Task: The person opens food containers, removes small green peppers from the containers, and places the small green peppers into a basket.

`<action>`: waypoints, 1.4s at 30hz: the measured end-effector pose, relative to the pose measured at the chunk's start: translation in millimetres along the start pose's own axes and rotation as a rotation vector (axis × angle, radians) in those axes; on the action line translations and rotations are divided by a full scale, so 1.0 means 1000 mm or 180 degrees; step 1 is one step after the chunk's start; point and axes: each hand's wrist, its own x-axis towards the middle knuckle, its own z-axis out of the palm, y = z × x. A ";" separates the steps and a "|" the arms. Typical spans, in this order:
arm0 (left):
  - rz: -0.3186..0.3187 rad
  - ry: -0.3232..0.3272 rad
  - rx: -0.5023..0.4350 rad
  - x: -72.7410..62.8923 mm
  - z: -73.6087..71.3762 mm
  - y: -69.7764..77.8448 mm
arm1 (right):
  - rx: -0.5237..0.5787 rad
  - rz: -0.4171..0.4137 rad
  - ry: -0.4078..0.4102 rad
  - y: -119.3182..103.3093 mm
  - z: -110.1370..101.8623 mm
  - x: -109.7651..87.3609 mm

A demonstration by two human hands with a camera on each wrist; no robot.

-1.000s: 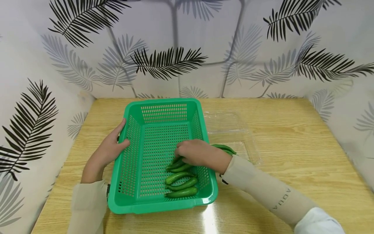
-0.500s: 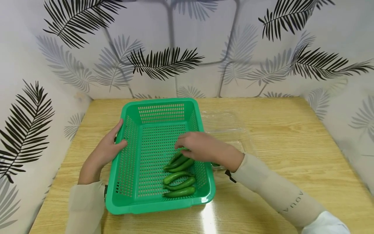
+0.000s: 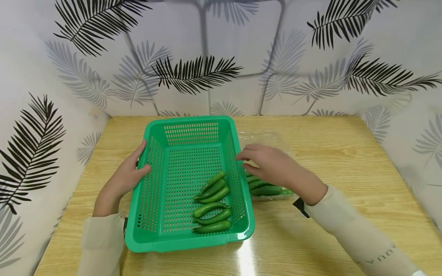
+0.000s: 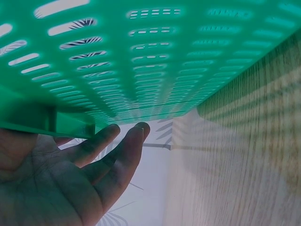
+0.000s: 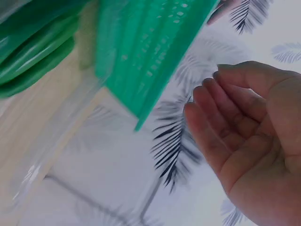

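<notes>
A green plastic basket (image 3: 186, 246) with slotted walls stands on the table. Inside, along its right side, lie several long, smooth, tapered green vegetables (image 3: 215, 189). My left hand (image 3: 125, 175) holds the basket's left rim, thumb over the edge; its fingers extend beneath the rim in the left wrist view. Past the right rim, my right hand (image 3: 271, 163) hangs with bent fingers, and in the right wrist view nothing is between thumb and fingers. Partly below it, a clear plastic container (image 3: 272, 197) holds more of the green vegetables (image 3: 265, 189).
The container's clear lid (image 3: 260, 136) lies folded back behind it, close to the basket. The wooden table (image 3: 331, 161) runs back to a leaf-patterned wall covering (image 3: 297, 96), which also rises on both sides.
My right hand has let go of a green vegetable in the basket, risen and moved right across the rim to above the container. My left hand has stayed at the left rim.
</notes>
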 end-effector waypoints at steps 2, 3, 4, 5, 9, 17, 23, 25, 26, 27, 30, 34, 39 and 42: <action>-0.0005 0.0001 0.0011 0.000 0.000 0.000 | 0.0016 0.0173 -0.0141 0.008 -0.001 -0.009; -0.0008 0.0001 0.0009 0.000 0.000 0.000 | 0.0026 0.0252 -0.0210 0.013 -0.001 -0.014; -0.0015 0.0001 0.0002 -0.001 0.000 0.000 | 0.0036 0.0328 -0.0293 0.018 0.001 -0.019; -0.0018 -0.0002 0.0003 -0.001 0.000 0.000 | 0.0066 0.0393 -0.0381 0.023 0.003 -0.024; -0.0032 -0.0003 -0.0004 -0.001 -0.001 0.000 | 0.0266 0.0547 -0.0746 0.039 0.011 -0.041; -0.0031 0.0031 0.0101 -0.001 -0.001 0.000 | 0.0484 0.0523 -0.0934 0.049 0.021 -0.053; -0.0018 0.0023 0.0099 -0.002 0.001 0.000 | 0.0649 0.0466 -0.1056 0.048 0.029 -0.055; -0.0017 0.0018 0.0088 -0.002 0.001 0.000 | 0.0706 0.0491 -0.1117 0.048 0.033 -0.057; -0.0014 0.0018 0.0077 -0.002 0.001 0.000 | 0.0726 0.0510 -0.1137 0.048 0.034 -0.057; -0.0009 0.0018 0.0072 -0.002 0.001 0.000 | 0.0745 0.0523 -0.1142 0.048 0.036 -0.058; -0.0011 0.0021 0.0054 -0.001 0.001 0.001 | 0.0771 0.0561 -0.1147 0.048 0.041 -0.059; -0.0011 0.0022 0.0070 -0.001 0.001 0.002 | 0.0752 0.0591 -0.1124 0.048 0.045 -0.059; -0.0014 0.0030 0.0068 -0.001 0.001 0.003 | 0.0683 0.0547 -0.1085 0.050 0.045 -0.058; -0.0014 0.0024 0.0047 0.000 0.001 0.003 | 0.0601 0.0536 -0.1020 0.051 0.041 -0.057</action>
